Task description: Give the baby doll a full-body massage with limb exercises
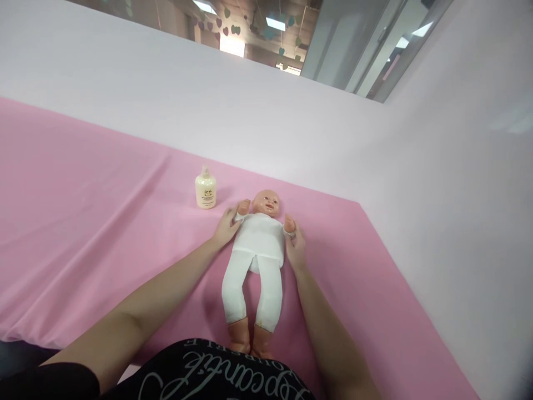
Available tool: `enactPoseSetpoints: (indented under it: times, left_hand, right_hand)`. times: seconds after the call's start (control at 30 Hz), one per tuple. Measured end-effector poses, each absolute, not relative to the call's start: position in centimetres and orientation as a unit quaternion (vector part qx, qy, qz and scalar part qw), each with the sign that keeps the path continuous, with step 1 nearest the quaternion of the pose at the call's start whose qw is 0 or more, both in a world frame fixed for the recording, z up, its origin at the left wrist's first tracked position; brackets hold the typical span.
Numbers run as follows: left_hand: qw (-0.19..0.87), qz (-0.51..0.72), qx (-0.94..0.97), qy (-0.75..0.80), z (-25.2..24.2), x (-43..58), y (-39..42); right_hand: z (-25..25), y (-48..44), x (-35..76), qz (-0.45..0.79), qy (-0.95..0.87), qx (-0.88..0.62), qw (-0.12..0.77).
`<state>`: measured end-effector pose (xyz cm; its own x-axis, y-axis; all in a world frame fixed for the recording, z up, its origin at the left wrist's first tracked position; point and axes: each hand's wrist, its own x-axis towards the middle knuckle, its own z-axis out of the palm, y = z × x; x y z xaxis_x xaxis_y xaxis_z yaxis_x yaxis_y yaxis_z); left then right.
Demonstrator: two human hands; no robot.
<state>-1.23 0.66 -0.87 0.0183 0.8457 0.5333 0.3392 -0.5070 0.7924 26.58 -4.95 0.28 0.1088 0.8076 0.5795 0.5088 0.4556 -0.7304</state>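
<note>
A baby doll (259, 239) in a white top and white leggings lies on its back on the pink cloth, its head pointing away from me and its feet close to my body. My left hand (227, 226) is closed around the doll's arm on the left, just below its small hand. On the other side, my right hand (296, 249) grips the doll's other arm, with some of my fingers hidden behind it. Both doll arms are bent up beside its head.
A cream-coloured pump bottle (206, 190) with dark print stands upright to the left of the doll's head. The pink cloth (104, 211) covers the table and has creases on the left. White walls (266, 139) border it behind and to the right, with a window (250, 33) above.
</note>
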Motion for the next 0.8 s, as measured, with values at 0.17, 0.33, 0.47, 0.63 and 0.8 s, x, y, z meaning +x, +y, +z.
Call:
enactPoseSetpoints:
  times: [0.17,0.33,0.47,0.63,0.8]
  left_hand:
    - [0.178,0.475,0.759,0.409,-1.7,-0.8,0.7]
    - [0.17,0.465,0.769,0.405,-1.8,-0.8,0.8]
    - [0.206,0.495,0.733,0.417,-1.1,-1.0,0.6]
    - [0.291,0.607,0.597,0.436,-0.9,-1.0,0.6]
    - [0.416,0.699,0.385,0.436,-1.7,-1.4,1.4]
  right_hand:
    - [-0.3,-4.6,26.6,0.111,-0.719,-0.504,0.465]
    - [-0.3,-4.6,26.4,0.117,-0.719,-0.508,0.461]
    - [0.0,-4.7,26.4,0.143,-0.688,-0.511,0.495]
    - [0.4,-4.5,26.8,0.203,-0.586,-0.503,0.602]
    - [-0.3,-3.7,28.0,0.224,-0.462,-0.523,0.681]
